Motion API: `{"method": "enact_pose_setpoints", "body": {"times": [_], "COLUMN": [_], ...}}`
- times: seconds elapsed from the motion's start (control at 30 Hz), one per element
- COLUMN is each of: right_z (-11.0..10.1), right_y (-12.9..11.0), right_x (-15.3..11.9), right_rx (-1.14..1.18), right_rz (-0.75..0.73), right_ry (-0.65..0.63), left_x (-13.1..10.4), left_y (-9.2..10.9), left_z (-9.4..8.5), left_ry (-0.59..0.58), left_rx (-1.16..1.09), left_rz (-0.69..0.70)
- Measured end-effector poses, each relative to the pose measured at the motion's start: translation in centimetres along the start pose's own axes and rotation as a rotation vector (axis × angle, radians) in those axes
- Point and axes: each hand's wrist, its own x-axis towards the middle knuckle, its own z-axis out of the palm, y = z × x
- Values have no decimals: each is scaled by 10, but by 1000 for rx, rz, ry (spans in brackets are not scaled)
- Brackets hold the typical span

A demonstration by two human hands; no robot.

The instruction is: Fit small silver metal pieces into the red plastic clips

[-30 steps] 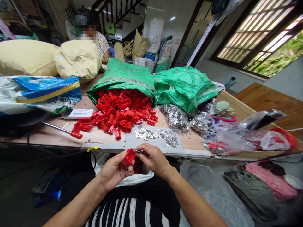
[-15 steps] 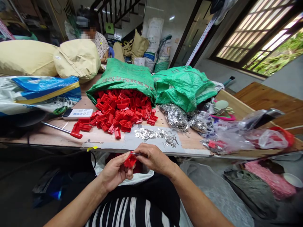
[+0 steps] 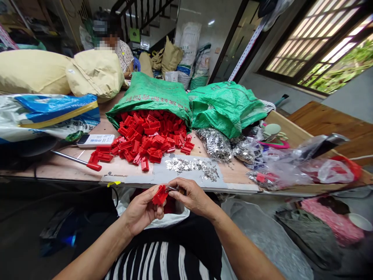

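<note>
Above my lap, my left hand (image 3: 144, 210) is closed on a red plastic part (image 3: 160, 195), pinched between thumb and fingers. My right hand (image 3: 192, 196) grips a thin metal-tipped tool (image 3: 172, 188) whose dark handle is mostly hidden in the fingers. The tool's tip is at the right side of the red part; whether it touches cannot be made out. Just beyond my hands, small silvery metal pieces (image 3: 188, 165) lie scattered on a grey sheet (image 3: 161, 173). Behind them, a heap of red plastic parts (image 3: 140, 136) spills from a green woven sack (image 3: 154, 91).
A red-handled metal rod (image 3: 93, 166) lies at the table's left front near a white box-like device (image 3: 99, 140). Plastic bags of metal pieces (image 3: 215, 144) and a wooden tray (image 3: 314, 188) are at right. An open white bag (image 3: 171, 221) hangs below my hands. A person (image 3: 125, 54) sits beyond the table.
The tool in my right hand has shifted slightly right, its tip drawn back from over the red part. The red part has turned a little in my left hand.
</note>
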Motion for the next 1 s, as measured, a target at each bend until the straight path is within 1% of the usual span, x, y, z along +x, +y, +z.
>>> {"method": "enact_pose_setpoints", "body": {"times": [0.2,0.33,0.47,0.6,0.73,0.83,1.0], "right_z": [7,9,15,20,19,16,15], "right_y": [1,1,0,-1,-4,-7,-11], "right_x": [3,4,4,5,5,5,4], "right_rx": [-18,-37,-70,-105,-112,-139,-208], "right_rz": [80,85,114,174,183,181,215], "right_ry": [76,101,114,179,224,231,208], "left_x": [0,0,0,1,1,1,2], "left_y": [1,0,-2,-3,-3,-3,-5], "left_z": [4,6,6,5,4,3,3], "left_ry": [7,25,32,45,75,75,41], "left_rx": [6,17,40,31,0,-3,44], "left_rz": [20,62,93,105,100,107,89]}}
